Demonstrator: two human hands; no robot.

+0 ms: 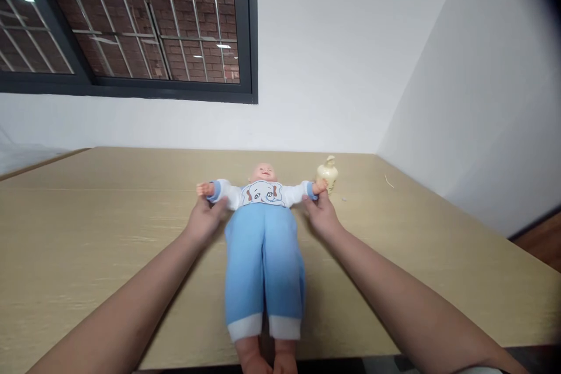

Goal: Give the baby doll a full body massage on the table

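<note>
Soft indoor light, white glare on the window [131,17], dark upper-right corner, edges stretched wide

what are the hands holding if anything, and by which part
A doll, by its sleeved arms: the left hand and right hand each hold one near the cuff.

a cream bottle [327,173] stands on a pale wooden table [131,234]. to the bottle's right lie a thin strand [390,181] and a tiny whitish speck [344,199]. behind the bottle rises a white wall [315,58]; up and left of it, a dark-framed window [170,90] shows metal bars [158,36] before red brick [184,9].
</note>
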